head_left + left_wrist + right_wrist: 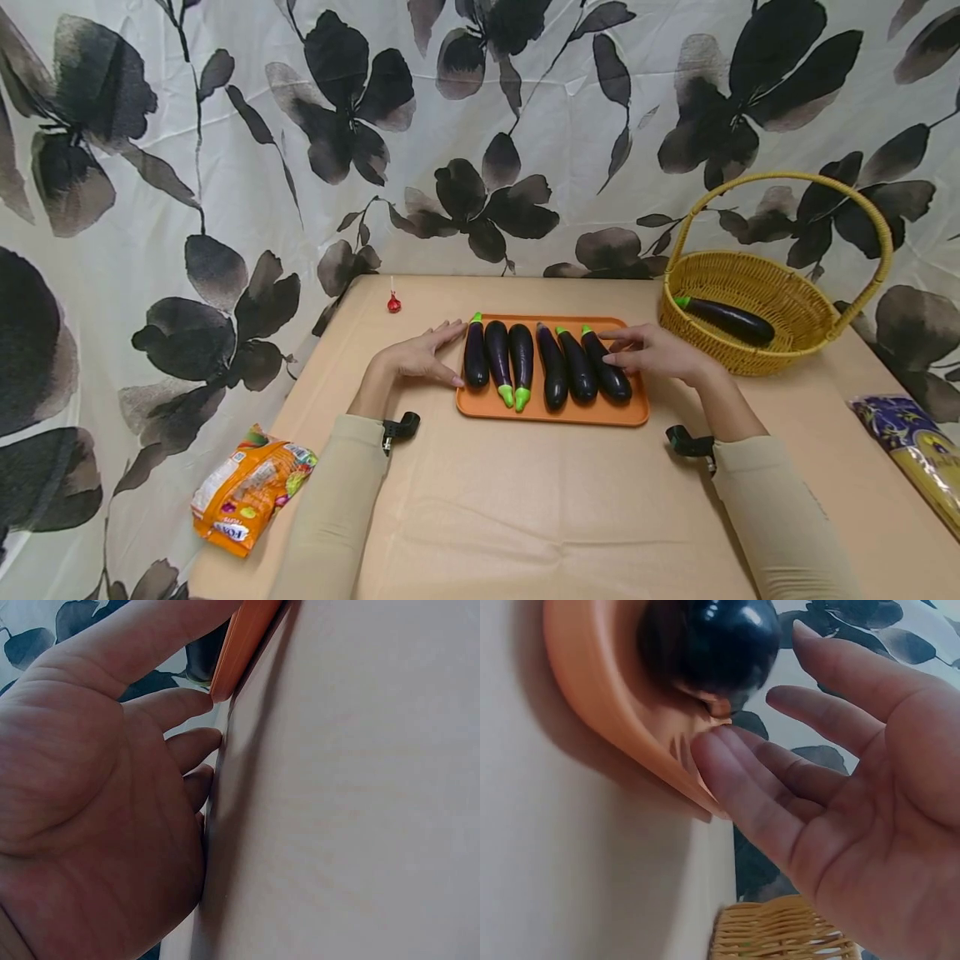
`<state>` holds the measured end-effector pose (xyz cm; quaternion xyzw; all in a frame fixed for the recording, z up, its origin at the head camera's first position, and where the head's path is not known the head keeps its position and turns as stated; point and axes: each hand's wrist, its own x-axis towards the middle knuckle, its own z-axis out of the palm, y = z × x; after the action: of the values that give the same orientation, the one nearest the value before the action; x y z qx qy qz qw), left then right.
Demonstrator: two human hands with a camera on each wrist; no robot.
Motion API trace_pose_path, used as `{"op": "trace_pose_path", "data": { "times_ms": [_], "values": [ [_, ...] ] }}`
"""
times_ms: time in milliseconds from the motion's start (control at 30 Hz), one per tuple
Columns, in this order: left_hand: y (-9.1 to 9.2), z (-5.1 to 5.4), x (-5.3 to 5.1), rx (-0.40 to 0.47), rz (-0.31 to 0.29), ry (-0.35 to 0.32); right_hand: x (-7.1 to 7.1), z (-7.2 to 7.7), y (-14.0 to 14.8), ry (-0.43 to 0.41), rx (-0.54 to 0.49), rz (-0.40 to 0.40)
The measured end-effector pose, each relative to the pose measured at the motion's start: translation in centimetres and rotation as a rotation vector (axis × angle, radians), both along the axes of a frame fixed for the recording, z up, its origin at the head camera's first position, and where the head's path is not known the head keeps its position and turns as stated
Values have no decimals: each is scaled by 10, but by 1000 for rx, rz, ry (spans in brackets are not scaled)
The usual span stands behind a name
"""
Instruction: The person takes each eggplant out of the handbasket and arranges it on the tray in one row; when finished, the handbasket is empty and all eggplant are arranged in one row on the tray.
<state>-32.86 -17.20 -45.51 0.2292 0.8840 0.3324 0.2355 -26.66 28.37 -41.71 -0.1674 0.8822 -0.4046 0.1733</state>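
Several dark purple eggplants (553, 367) lie side by side on an orange tray (555, 417). Two in the left group have their green stems toward the front; the others point theirs to the back. My left hand (420, 354) rests at the tray's left edge, fingers extended; in the left wrist view the palm (97, 795) shows with nothing in it. Over the tray's right side, my right hand (652, 350) is beside the rightmost eggplant (607, 367). The right wrist view shows its fingers (757, 795) loosely bent at the tray rim, apart from the eggplant's dark end (727, 645).
A yellow wicker basket (735, 362) with a tall handle stands at the back right, one eggplant (727, 321) inside. An orange snack bag (251, 492) lies front left, a yellow and blue packet (911, 458) at the right edge. A small red item (393, 304) sits back left.
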Motion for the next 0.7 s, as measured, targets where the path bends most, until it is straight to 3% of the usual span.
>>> {"op": "trace_pose_path", "data": {
  "times_ms": [200,433,567,700],
  "values": [
    [0,-1,-1,4,2,3,-1,8,9,171,33,-69],
    [1,1,0,-8,1,1,6,25,29,343,-4,-205],
    [1,0,0,-7,0,0,9,36,44,398,-32,-279],
    [0,0,0,-7,-1,-1,8,45,62,386,-33,-301]
  ]
}}
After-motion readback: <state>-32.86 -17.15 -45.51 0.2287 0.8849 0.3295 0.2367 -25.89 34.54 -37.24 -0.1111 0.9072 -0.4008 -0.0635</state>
